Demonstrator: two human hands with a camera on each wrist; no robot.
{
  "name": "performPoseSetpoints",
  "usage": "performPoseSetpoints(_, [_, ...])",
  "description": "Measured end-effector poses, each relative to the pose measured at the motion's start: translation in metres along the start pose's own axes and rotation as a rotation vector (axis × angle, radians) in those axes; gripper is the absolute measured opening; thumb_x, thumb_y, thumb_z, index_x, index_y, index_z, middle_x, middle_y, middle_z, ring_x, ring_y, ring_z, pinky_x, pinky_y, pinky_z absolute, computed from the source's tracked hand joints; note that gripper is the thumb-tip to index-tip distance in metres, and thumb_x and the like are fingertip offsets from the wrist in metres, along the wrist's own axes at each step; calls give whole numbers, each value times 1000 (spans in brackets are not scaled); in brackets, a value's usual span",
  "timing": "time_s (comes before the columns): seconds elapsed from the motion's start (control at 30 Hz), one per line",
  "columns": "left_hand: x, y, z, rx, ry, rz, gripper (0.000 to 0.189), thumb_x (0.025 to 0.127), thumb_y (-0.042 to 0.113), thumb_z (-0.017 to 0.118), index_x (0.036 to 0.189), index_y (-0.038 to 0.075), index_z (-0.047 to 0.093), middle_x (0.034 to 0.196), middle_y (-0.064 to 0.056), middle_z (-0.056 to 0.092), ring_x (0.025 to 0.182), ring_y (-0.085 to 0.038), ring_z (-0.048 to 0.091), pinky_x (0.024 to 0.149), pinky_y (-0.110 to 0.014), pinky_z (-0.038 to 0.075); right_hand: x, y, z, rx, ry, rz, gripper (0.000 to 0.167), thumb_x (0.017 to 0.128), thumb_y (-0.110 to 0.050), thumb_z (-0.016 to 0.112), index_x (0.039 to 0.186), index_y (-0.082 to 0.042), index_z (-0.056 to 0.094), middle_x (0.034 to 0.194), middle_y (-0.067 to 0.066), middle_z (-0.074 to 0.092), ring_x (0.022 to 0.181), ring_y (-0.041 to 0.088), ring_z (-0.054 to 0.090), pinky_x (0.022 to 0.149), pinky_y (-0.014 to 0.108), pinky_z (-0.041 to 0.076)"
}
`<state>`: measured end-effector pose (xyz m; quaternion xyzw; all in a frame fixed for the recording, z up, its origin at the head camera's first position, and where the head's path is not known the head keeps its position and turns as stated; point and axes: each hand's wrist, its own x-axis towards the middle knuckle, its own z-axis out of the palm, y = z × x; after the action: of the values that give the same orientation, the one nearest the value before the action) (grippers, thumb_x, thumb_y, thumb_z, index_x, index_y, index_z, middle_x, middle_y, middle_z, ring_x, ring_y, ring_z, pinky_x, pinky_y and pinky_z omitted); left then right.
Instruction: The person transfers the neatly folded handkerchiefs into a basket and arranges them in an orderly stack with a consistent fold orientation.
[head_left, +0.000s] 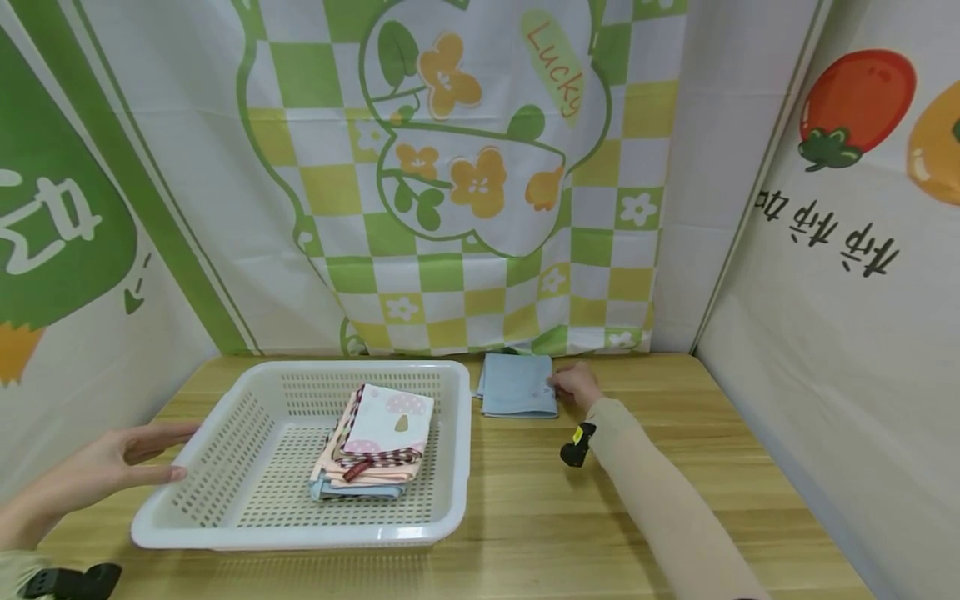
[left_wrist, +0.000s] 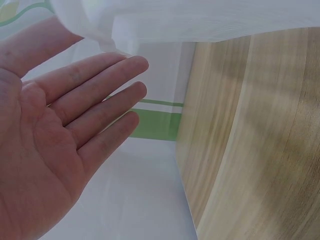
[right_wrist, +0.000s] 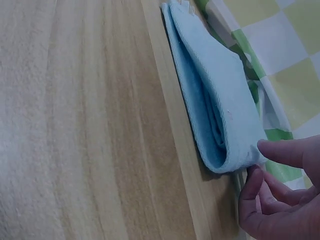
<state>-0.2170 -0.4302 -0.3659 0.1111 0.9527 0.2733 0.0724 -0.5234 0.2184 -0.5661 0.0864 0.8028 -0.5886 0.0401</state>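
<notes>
A folded light-blue towel (head_left: 518, 386) lies near the back edge of the table. My right hand (head_left: 577, 385) pinches its right end; in the right wrist view the thumb is on top and the curled fingers (right_wrist: 252, 192) are at the lower edge. The towel's folded layers show there as a loop. My left hand (head_left: 112, 462) is at the left side of a white plastic basket (head_left: 459, 450), its thumb against the rim and its fingers extended. In the left wrist view the palm (left_wrist: 47, 145) shows with straight fingers. Inside the basket, at the right, sits a stack of folded cloths (head_left: 393, 421).
The wooden table (head_left: 600, 517) extends to the front and right of the basket. A checked green and yellow curtain (head_left: 465, 275) hangs behind, touching the back edge near the towel. White printed side curtains (head_left: 810, 333) flank the table.
</notes>
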Motion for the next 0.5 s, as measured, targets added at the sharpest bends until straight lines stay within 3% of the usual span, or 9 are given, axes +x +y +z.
performPoseSetpoints(0.07, [0, 0, 0, -2, 1, -1, 66, 90, 28, 65, 141, -6, 38, 137, -33, 44, 119, -60, 39, 79, -59, 50, 9, 8, 1, 14, 4, -2, 42, 70, -12, 82, 107, 2, 65, 78, 8, 66, 60, 16, 62, 51, 29, 52])
performPoseSetpoints(0.13, [0, -1, 1, -3, 4, -1, 66, 90, 28, 65, 141, -6, 38, 137, -34, 44, 119, -60, 39, 79, -60, 49, -3, -2, 3, 9, 17, 10, 40, 68, -9, 82, 103, 1, 66, 70, 5, 64, 55, 14, 58, 47, 28, 47])
performPoseSetpoints(0.27, [1, -2, 1, 11, 14, 2, 66, 90, 28, 66, 140, -5, 40, 136, -32, 46, 118, -57, 43, 79, -59, 50, -81, -63, 6, -38, 29, 38, 37, 76, -4, 75, 109, 7, 62, 65, 3, 59, 52, 11, 50, 46, 25, 41])
performPoseSetpoints(0.33, [1, -2, 1, 15, 15, 1, 66, 90, 28, 65, 141, -5, 40, 136, -32, 46, 118, -57, 44, 80, -59, 50, -131, -102, 9, -79, 50, 78, 37, 81, -2, 69, 115, 9, 60, 65, 2, 57, 53, 8, 45, 52, 25, 41])
performPoseSetpoints(0.37, [1, -2, 1, 16, 13, 0, 66, 90, 28, 65, 141, -4, 39, 137, -32, 45, 118, -56, 44, 79, -59, 50, -147, -114, 9, -85, 59, 84, 37, 83, -1, 67, 117, 10, 59, 65, 1, 55, 52, 5, 42, 53, 24, 41])
performPoseSetpoints(0.43, [0, -2, 1, 12, 5, -2, 66, 90, 29, 65, 141, -5, 38, 138, -34, 43, 118, -57, 43, 80, -60, 49, -159, -121, 9, -82, 59, 75, 34, 84, 0, 65, 115, 11, 60, 62, -1, 53, 51, 3, 39, 53, 22, 40])
performPoseSetpoints(0.5, [0, -2, 1, 0, -2, -1, 67, 91, 28, 64, 141, -6, 38, 139, -35, 41, 119, -60, 40, 79, -62, 48, -150, -113, 8, -81, 44, 55, 30, 83, -1, 65, 111, 8, 64, 59, -1, 53, 50, 4, 39, 52, 23, 39])
